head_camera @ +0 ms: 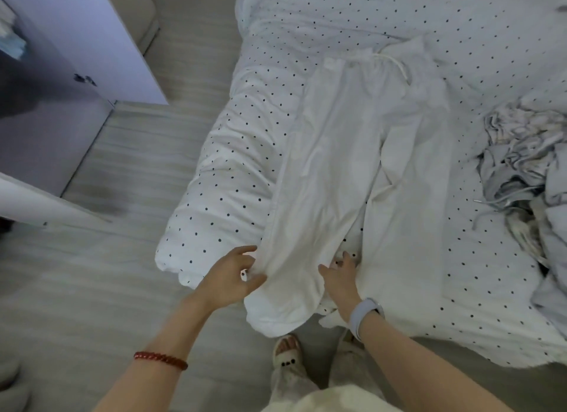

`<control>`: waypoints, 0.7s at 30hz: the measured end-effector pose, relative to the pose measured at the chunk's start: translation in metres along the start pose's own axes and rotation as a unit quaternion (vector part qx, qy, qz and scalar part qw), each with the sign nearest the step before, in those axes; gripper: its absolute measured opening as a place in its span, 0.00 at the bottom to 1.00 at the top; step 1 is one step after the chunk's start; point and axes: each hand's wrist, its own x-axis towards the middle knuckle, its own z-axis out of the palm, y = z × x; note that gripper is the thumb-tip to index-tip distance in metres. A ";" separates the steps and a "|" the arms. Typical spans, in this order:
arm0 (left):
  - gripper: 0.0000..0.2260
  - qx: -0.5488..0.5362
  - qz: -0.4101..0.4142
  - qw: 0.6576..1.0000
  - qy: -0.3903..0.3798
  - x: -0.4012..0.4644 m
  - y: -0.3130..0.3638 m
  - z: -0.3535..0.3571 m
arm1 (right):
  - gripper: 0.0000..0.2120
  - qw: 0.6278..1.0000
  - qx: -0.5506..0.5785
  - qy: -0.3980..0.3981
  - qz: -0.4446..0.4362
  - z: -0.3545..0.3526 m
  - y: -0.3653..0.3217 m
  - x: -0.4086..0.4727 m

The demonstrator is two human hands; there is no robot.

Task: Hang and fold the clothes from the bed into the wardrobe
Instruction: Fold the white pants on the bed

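While the white trousers (pixel 346 166) lie spread lengthwise on the bed (pixel 221 178), waistband at the far end from you and the cuffs under your hands, you are at the folding step. Your left hand (pixel 233 276) pinches the outer edge of the left leg near its cuff; your right hand (pixel 340 273) rests with loose, spread fingers in the gap between the two legs, holding nothing that I can see. Next, I judge, you lay one leg over the other, so the right hand must take a hold too. The grey pile (pixel 527 166) waits well off to your right; the wardrobe (pixel 61 83) stands open beyond your left hand.
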 end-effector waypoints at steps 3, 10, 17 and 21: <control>0.20 -0.064 0.040 0.995 0.062 -0.008 0.007 -0.003 | 0.20 0.998 -0.009 -0.049 0.048 0.004 0.002 -0.007; 0.15 0.217 -0.057 0.964 0.144 -0.029 -0.012 -0.005 | 0.05 0.996 -0.082 0.004 0.017 -0.006 0.026 -0.022; 0.26 0.113 0.066 0.991 0.027 -0.041 0.004 0.023 | 0.22 0.989 -0.029 -0.144 -0.012 0.017 -0.043 -0.027; 0.25 0.149 0.081 0.982 -0.087 -0.049 0.007 0.038 | 0.35 0.976 -0.041 -0.206 0.065 0.047 -0.071 -0.010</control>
